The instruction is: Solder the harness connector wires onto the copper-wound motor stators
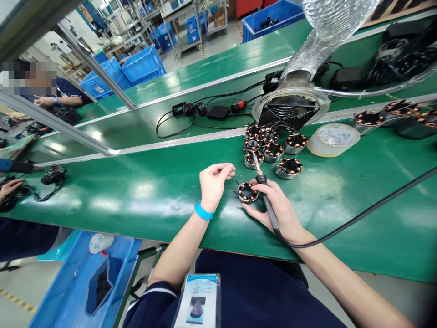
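My right hand (275, 207) is closed around a black soldering iron (264, 184), its tip pointing up and away and its cable trailing off to the right. A small round motor stator with copper windings (247, 192) lies on the green bench (136, 196) right under that hand's fingers. My left hand (214, 183), with a blue wristband, is pinched just left of the stator, holding something thin I cannot make out, perhaps solder wire. A cluster of several similar stators (269, 150) sits just beyond.
A fume extractor fan (288, 114) with a foil hose stands behind the stators. A roll of tape (332, 139) lies to the right, with more stators (368, 119) farther right. Black adapters and cables (218, 111) lie at the back. Another person's hand (10, 187) works at left. A blue bin (85, 282) sits below.
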### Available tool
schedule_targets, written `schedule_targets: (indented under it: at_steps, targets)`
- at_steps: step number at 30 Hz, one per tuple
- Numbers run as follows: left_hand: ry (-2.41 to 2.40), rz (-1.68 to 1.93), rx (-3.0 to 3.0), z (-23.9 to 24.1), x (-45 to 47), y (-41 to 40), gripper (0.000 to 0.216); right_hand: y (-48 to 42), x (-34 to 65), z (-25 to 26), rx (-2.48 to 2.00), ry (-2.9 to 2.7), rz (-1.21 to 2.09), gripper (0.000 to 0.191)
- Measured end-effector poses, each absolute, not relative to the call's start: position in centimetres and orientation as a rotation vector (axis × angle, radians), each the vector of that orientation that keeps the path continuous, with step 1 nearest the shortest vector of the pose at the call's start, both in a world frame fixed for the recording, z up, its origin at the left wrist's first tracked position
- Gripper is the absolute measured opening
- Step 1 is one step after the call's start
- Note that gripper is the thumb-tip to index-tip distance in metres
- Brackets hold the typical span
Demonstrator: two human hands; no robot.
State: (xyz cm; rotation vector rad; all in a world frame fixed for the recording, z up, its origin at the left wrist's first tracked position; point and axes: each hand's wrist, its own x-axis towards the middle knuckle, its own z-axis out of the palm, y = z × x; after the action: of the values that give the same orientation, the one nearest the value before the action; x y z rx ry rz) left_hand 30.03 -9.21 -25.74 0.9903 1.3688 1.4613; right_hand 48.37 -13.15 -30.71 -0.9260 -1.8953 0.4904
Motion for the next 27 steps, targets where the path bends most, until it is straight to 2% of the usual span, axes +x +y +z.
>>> schedule_targets:
  at_steps: [6,15,27]
  targets:
    - [1.342,1.348,1.036,-26.04,30.55,-9.27,0.033,-13.13,48.33,-30.69,-0.919,-1.893,0.487,0.048]
    - [1.335,1.28,1.072,-25.78,30.8,-9.52,0.027,-13.14,48.29,-30.41,-0.919,-1.892,0.483,0.046]
    - [1.329,1.346,1.028,-25.66,30.75,-9.27,0.025,-13.17,48.31,-30.36,-0.932,-1.899,0.466,0.046]
